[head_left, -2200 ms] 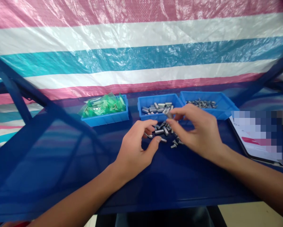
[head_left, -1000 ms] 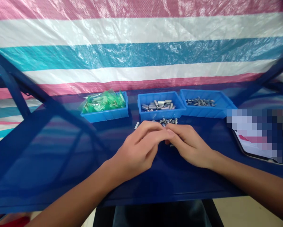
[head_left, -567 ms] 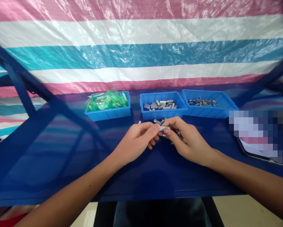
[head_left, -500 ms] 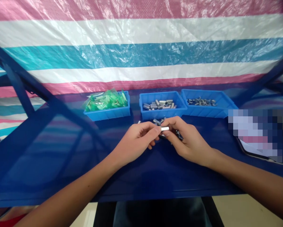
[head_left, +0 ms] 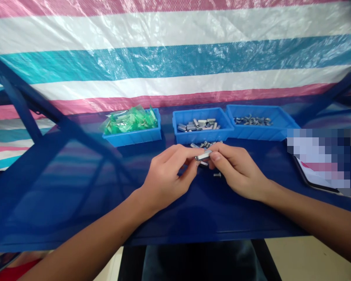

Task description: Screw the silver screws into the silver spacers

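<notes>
A silvery metal hex standoff (head_left: 204,155) is held up over the table between my two hands. My right hand (head_left: 239,169) is closed, with thumb and fingers pinching the right end. My left hand (head_left: 166,175) has its thumb and forefinger closed about the left end, which looks dark; whether a screw sits there I cannot make out. Below and behind my fingertips, several loose metal pieces (head_left: 206,144) lie on the blue table (head_left: 181,218). One small screw (head_left: 217,175) rests on the tabletop by my right fingers.
Along the back stand three blue bins: one with green plastic packets (head_left: 131,121), a middle bin (head_left: 204,136) of hex standoffs, and a right bin (head_left: 263,134) of small screws. A phone-like device (head_left: 318,177), partly blurred out, lies at the right. Striped sheeting (head_left: 175,62) hangs behind.
The standoff has tilted and more of it shows. My left hand has turned, its thumb moving from on top to below the end. The small screw on the table has come into sight.
</notes>
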Available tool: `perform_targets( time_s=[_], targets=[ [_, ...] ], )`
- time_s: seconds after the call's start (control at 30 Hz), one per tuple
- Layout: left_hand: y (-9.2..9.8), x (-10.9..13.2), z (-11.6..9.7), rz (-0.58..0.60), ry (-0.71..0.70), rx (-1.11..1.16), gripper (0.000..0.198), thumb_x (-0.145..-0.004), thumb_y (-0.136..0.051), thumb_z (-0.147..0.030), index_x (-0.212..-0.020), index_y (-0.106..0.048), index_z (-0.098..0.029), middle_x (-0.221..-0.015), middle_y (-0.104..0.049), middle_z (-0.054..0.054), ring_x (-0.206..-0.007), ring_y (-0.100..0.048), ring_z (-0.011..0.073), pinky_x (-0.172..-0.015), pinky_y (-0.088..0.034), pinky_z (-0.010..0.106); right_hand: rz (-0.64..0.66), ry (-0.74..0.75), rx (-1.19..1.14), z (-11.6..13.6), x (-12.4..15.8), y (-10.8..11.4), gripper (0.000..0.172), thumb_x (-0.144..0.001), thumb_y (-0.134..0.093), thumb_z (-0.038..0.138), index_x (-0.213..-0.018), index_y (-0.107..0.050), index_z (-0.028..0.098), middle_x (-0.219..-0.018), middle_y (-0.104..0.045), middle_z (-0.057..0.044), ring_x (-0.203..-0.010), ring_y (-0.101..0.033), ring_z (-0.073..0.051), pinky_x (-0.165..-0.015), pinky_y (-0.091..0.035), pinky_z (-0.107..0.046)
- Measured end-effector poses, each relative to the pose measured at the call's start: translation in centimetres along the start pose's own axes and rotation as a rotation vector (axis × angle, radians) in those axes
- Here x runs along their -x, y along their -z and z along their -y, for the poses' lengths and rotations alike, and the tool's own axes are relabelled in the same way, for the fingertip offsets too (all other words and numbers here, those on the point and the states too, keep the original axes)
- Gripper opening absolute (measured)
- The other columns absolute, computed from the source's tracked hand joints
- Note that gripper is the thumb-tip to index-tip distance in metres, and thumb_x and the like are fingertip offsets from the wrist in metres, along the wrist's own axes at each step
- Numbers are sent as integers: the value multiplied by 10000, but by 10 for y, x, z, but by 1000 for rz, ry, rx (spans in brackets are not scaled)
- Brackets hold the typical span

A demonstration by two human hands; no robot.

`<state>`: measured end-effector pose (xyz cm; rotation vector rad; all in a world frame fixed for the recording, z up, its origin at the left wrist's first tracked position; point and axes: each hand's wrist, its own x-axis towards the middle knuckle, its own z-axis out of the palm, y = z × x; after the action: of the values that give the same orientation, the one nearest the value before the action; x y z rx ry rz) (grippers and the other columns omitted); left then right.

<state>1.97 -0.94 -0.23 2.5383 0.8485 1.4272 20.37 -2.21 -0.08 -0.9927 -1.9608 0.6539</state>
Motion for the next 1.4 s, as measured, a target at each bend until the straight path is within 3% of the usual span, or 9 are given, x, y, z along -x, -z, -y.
perform_targets(
  time_s=[0.1, 0.27, 0.4, 0.63, 0.77, 0.9, 1.03, 1.17, 1.4],
  targets=[
    [2, -2, -1, 42, 0, 62, 223, -784, -610, -56, -973, -617, -174, -902, -700, 19, -819, -637, 102, -765, -520, 212, 0, 1, -21, 0, 1, 0, 185, -941, -418, 223, -816, -551, 190, -683, -573, 24, -599, -512, -85, -569, -402, -205],
    [4, -6, -7, 148, 307, 327, 204, -813, -610, -162, -1016, -590, -162, -952, -675, 46, -867, -646, 133, -752, -540, 239, -53, 5, 43, -2, 1, -1, 98, -895, -469, 172, -851, -555, 183, -666, -574, 28, -562, -504, -82, -524, -392, -204],
    [3, -7, -7, 114, 452, 400, 66, -837, -584, -168, -899, -603, -159, -853, -655, 21, -759, -635, 100, -701, -533, 210, -80, 30, 52, -1, 1, -4, 122, -863, -503, 131, -961, -547, 188, -679, -565, 41, -564, -504, -72, -526, -401, -192],
    [3, -33, 34, -115, 341, 186, 79, -803, -608, -187, -882, -602, -181, -924, -645, 32, -828, -608, 132, -728, -518, 256, -160, -16, 138, -4, 0, -6, 191, -873, -529, 191, -1064, -532, 183, -701, -539, 25, -621, -526, -103, -585, -432, -234],
    [-5, -43, 57, -44, 272, -87, 236, -800, -589, -165, -1033, -595, -197, -1068, -641, 60, -1044, -570, 202, -917, -471, 366, 13, 16, 451, -8, 0, -5, 142, -830, -606, 257, -939, -605, 165, -836, -576, -48, -794, -536, -181, -730, -446, -332],
    [-2, -30, 45, 12, 177, -247, 307, -815, -570, -196, -1123, -571, -197, -1215, -583, 92, -1194, -489, 257, -1051, -359, 461, 154, 41, 727, -11, 3, -6, 137, -880, -540, 255, -865, -627, 151, -935, -587, -97, -887, -494, -239, -791, -407, -402],
    [3, -20, 18, 27, 258, -46, 216, -836, -548, -205, -1046, -596, -183, -1006, -650, 59, -956, -597, 189, -865, -483, 331, 93, 89, 710, -11, 3, -6, 102, -887, -528, 220, -854, -600, 154, -903, -614, -90, -869, -496, -232, -755, -390, -381],
    [-2, -18, 6, 279, 545, 235, 162, -876, -516, -296, -882, -620, -173, -728, -647, -1, -624, -579, 113, -575, -455, 229, -6, 96, 596, -9, 2, -5, 45, -883, -540, 214, -858, -565, 186, -834, -638, -57, -776, -522, -196, -710, -392, -349],
    [-1, -21, 12, 497, 749, 430, 324, -873, -499, -429, -746, -623, -158, -618, -584, -16, -533, -533, 100, -480, -391, 213, -117, 159, 454, -5, 2, -4, 39, -871, -552, 185, -899, -567, 207, -820, -640, -42, -765, -580, -169, -688, -451, -301]
  ],
)
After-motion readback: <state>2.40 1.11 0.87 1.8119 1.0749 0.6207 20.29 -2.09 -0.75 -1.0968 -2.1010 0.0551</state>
